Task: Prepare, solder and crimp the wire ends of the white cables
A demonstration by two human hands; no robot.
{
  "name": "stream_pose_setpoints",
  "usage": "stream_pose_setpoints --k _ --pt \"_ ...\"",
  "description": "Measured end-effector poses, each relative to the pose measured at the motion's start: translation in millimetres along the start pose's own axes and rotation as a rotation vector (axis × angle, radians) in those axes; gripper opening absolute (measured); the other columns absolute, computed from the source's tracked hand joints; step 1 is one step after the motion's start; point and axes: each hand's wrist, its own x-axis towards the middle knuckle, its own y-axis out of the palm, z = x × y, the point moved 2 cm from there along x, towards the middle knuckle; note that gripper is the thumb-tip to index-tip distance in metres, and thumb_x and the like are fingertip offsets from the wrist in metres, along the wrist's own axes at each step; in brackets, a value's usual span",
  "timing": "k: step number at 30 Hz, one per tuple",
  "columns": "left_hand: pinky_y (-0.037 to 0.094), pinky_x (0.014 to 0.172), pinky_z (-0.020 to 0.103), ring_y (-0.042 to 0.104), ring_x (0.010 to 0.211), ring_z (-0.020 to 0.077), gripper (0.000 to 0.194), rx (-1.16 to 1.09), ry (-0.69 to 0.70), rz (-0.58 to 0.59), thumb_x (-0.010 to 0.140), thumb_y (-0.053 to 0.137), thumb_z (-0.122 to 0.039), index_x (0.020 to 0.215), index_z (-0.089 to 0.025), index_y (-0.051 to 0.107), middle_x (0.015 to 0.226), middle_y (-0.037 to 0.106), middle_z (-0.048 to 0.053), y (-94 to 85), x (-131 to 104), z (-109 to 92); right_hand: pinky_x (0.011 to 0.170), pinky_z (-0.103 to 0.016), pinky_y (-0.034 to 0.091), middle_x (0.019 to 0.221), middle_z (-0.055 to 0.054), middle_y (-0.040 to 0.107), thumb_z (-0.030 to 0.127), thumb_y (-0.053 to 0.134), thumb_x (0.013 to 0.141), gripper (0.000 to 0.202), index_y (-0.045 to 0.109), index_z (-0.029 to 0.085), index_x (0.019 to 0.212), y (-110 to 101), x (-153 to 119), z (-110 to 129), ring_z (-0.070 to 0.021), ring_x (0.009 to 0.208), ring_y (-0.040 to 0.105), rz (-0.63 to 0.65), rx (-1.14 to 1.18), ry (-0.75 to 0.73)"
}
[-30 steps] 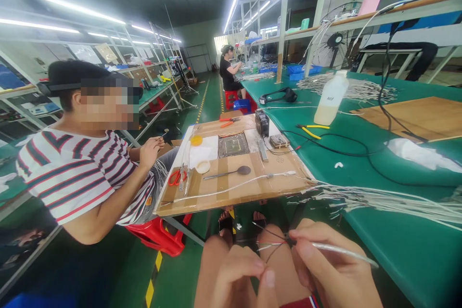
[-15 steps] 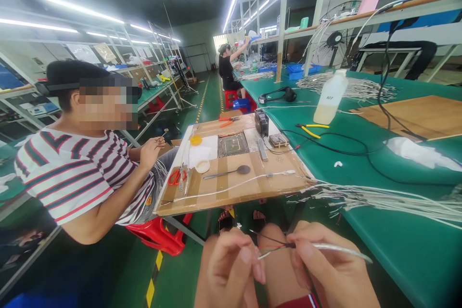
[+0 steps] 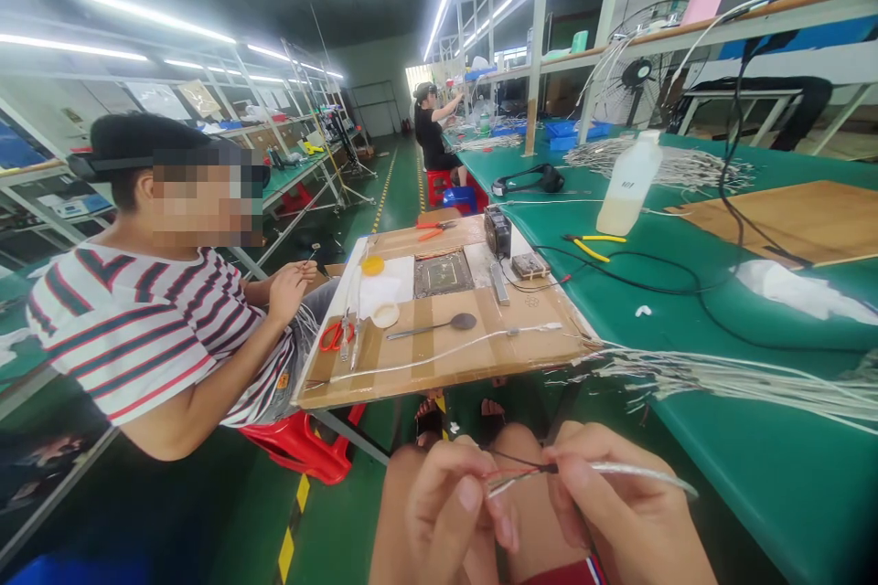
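Over my lap, both hands are on one white cable (image 3: 641, 471). Thumb and fingers of my right hand (image 3: 614, 498) pinch it just behind its black sleeve end. From that end fan thin wires (image 3: 518, 473): a black one, a red one and a bare silvery one. My left hand (image 3: 453, 503) is closed on the wires' tips, which its fingers partly hide. Beyond my hands, another white cable (image 3: 453, 352) with a connector lies along the near side of the cardboard-covered table (image 3: 439, 377).
The small table holds a spoon (image 3: 439, 326), red-handled scissors (image 3: 336, 335) and a dark square plate (image 3: 443, 274). On the green bench (image 3: 741, 475) to the right lie a cable bundle (image 3: 713, 375), yellow pliers (image 3: 595, 247) and a plastic bottle (image 3: 629, 183). A co-worker (image 3: 151, 311) sits at left.
My left hand has shifted slightly right, closer to the black sleeve, and its fingers now cover the black wire's tip. My right hand stays nearly still. A distant person's raised arm has come down.
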Motion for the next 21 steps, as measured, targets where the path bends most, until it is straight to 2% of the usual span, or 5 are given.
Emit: stream_pose_setpoints --k 3,6,13,18,21 --pt "0.049 0.062 0.016 0.063 0.067 0.0087 0.023 -0.097 -0.085 0.049 0.106 0.051 -0.034 0.107 -0.020 0.070 0.078 0.059 0.003 0.4 1 1 0.044 -0.008 0.042 0.050 0.002 0.047 0.050 0.075 0.080 0.042 0.068 0.008 0.075 -1 0 -3 -0.0005 0.045 0.052 0.001 0.019 -0.007" --pt "0.047 0.062 0.016 0.062 0.065 0.0082 0.026 -0.111 -0.093 0.019 0.106 0.051 -0.031 0.101 -0.017 0.072 0.072 0.058 0.003 0.4 0 3 0.044 -0.008 0.042 0.051 0.002 0.048 0.050 0.075 0.080 0.042 0.069 0.008 0.075 -2 -1 -4 -0.0008 0.044 0.051 0.000 0.018 -0.010" --pt "0.048 0.065 0.017 0.060 0.063 0.0070 0.022 0.131 0.082 -0.016 0.105 0.053 -0.026 0.104 -0.019 0.074 0.070 0.059 0.002 2.2 1 -4 0.042 -0.007 0.041 0.049 0.000 0.048 0.054 0.079 0.073 0.047 0.072 0.007 0.073 0 1 7 -0.0017 0.043 0.052 -0.079 -0.106 -0.011" --pt "0.047 0.058 0.017 0.061 0.061 0.0087 0.021 0.203 0.081 -0.064 0.104 0.055 -0.027 0.100 -0.020 0.075 0.070 0.060 0.002 2.2 2 -13 0.043 -0.009 0.044 0.050 0.000 0.048 0.054 0.080 0.070 0.047 0.073 0.008 0.073 0 3 8 -0.0030 0.044 0.053 -0.102 -0.159 -0.016" --pt "0.047 0.060 0.017 0.059 0.060 0.0074 0.015 0.284 0.067 -0.183 0.100 0.065 -0.031 0.095 -0.020 0.075 0.070 0.058 0.001 9.4 0 -19 0.043 -0.009 0.045 0.051 -0.001 0.049 0.053 0.081 0.069 0.046 0.074 0.008 0.074 -2 1 7 -0.0032 0.045 0.053 -0.118 -0.174 -0.012"
